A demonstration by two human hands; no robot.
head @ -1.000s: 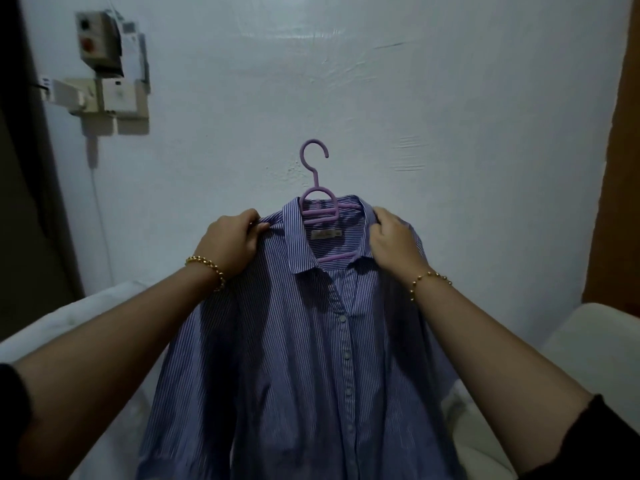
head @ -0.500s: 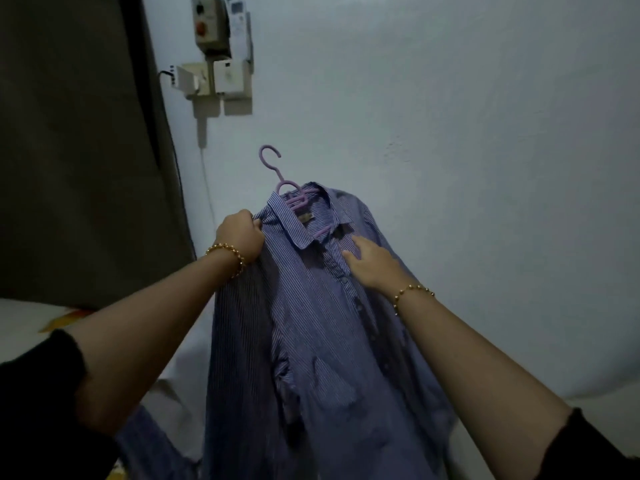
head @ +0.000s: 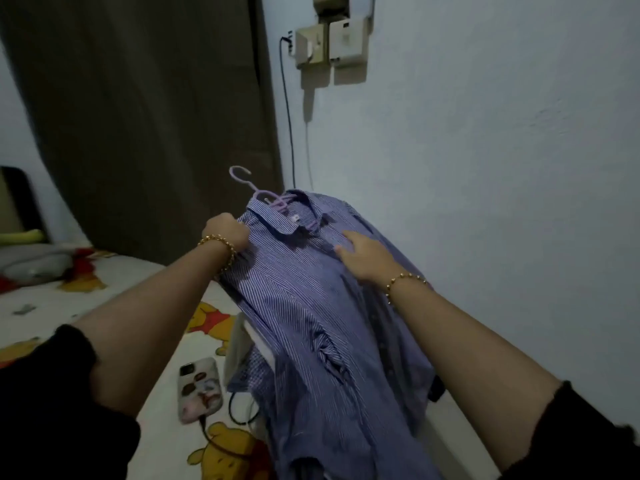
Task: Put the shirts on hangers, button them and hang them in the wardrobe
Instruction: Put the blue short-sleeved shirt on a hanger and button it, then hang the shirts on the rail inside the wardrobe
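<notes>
A blue striped shirt (head: 311, 306) hangs on a purple plastic hanger (head: 258, 190), tilted to the left, with its hook sticking out above the collar. My left hand (head: 227, 233) grips the shirt's left shoulder with curled fingers and holds it up. My right hand (head: 363, 256) lies flat on the shirt's front just below the collar, fingers straight. The shirt's lower part droops onto the bed and partly covers other clothes.
A bed with a cartoon-bear sheet (head: 207, 317) lies below. On it are a phone (head: 200, 389) with a cable and a checked blue garment (head: 252, 372). A dark curtain (head: 138, 116) hangs at left; sockets (head: 329, 43) sit on the pale wall.
My view has swung left and down, bringing the bed and curtain into sight. My right hand let go of the shoulder and moved onto the shirt's front. The shirt now tilts left.
</notes>
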